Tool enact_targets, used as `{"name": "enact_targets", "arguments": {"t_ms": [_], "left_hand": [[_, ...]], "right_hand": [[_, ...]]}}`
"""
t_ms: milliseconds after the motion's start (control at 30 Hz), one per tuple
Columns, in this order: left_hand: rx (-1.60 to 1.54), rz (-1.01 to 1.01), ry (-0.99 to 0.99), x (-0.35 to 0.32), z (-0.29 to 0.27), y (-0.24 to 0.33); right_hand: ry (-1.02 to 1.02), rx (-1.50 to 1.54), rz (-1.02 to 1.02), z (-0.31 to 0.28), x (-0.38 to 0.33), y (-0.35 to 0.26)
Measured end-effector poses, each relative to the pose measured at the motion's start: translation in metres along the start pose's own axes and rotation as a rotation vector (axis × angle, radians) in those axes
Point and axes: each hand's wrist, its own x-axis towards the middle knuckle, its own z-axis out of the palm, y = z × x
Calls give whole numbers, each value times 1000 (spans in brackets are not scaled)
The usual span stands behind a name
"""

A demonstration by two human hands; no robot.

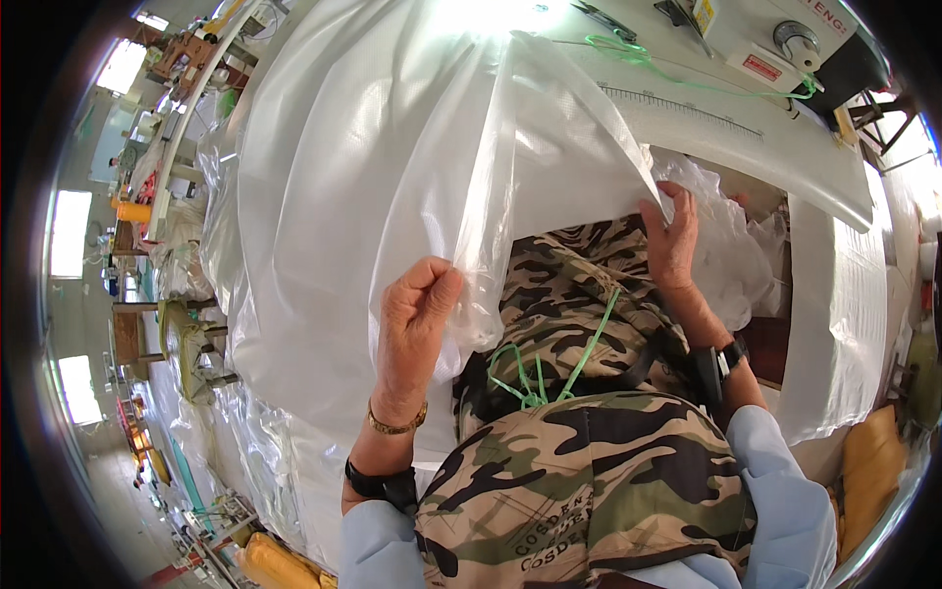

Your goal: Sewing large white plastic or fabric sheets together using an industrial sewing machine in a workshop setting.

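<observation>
A large translucent white plastic sheet (314, 226) spreads over the table and hangs down in folds toward my lap. My left hand (417, 304) is closed, its thumb and bent fingers pinching a gathered fold of this sheet. Farther right, my right hand (673, 240) has the sheet's pointed corner between thumb and fingers. Between the two hands the edge drapes in a raised fold up to the bright glare at the machine. Beneath it shows the camouflage apron (589, 471) I wear, with green cord (535, 393) tied at its front.
A pale sewing machine (785, 39) stands at the far right, with green thread (706, 90) trailing from it. Small dark snips (603, 20) lie on its bed, near a printed ruler (677, 104). More crumpled plastic (731, 245) lies beyond my right hand. Workbenches and plastic heaps fill the left.
</observation>
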Motion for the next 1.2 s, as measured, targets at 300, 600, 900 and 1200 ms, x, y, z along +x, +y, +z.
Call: {"name": "enact_targets", "arguments": {"t_ms": [300, 600, 900, 1200], "left_hand": [[-385, -234, -83, -4, 2, 12], [-222, -77, -93, -7, 9, 22], [-234, -26, -38, -10, -2, 8], [-233, -63, -11, -11, -4, 12]], "right_hand": [[-133, 208, -582, -48, 11, -80], [-375, 354, -706, -32, 24, -176], [-537, 342, -734, -14, 5, -181], [-465, 377, -882, -6, 6, -183]]}}
